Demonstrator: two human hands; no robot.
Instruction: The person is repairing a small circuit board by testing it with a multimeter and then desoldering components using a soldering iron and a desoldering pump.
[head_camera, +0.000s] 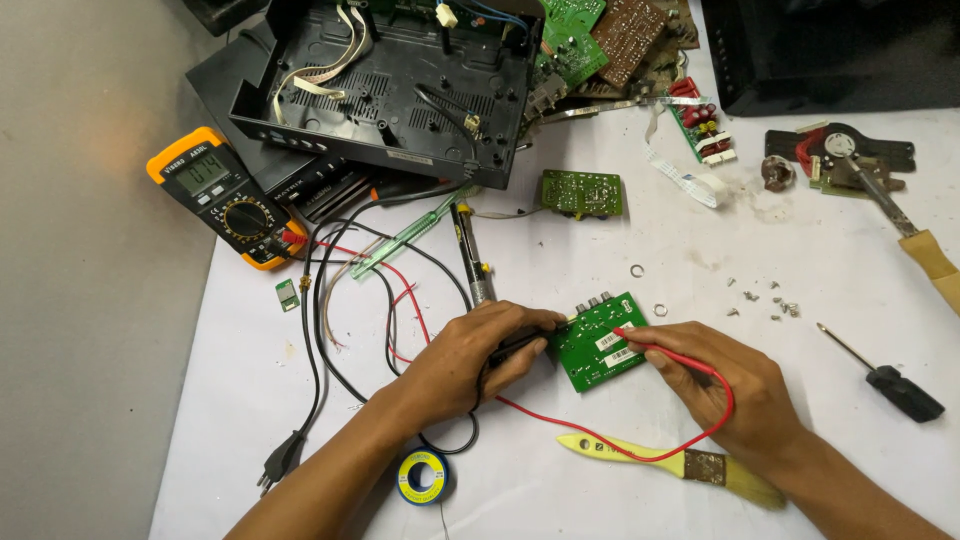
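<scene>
On the white counter (560, 490), near its front edge, a small green circuit board (598, 342) lies flat between the two hands. This is the thing under work, and the step in hand looks like a meter check of points on the board. Behind it, at the back left, the large open black case (385, 85) takes much room, with loose green boards beside it. The yellow meter (228, 195) sits at the left edge of the counter, partly over it, and its black and red wires run in loops toward the hands.

The left hand (470, 365) rests on the counter, its fingers closed around a black probe (520, 345) whose tip meets the left edge of the board. The right hand (725, 385) has its fingers pinched on the red probe (645, 340), the tip touching the top of the board; I cannot tell which exact point.

A further touch would call for small, steady tip moves only.

Open room is to the right of the board, up to the small screws (765, 300) and the black screwdriver (885, 378). In front lie a yellow brush (660, 460) and a roll of blue tape (422, 476), close to the wrists.
</scene>
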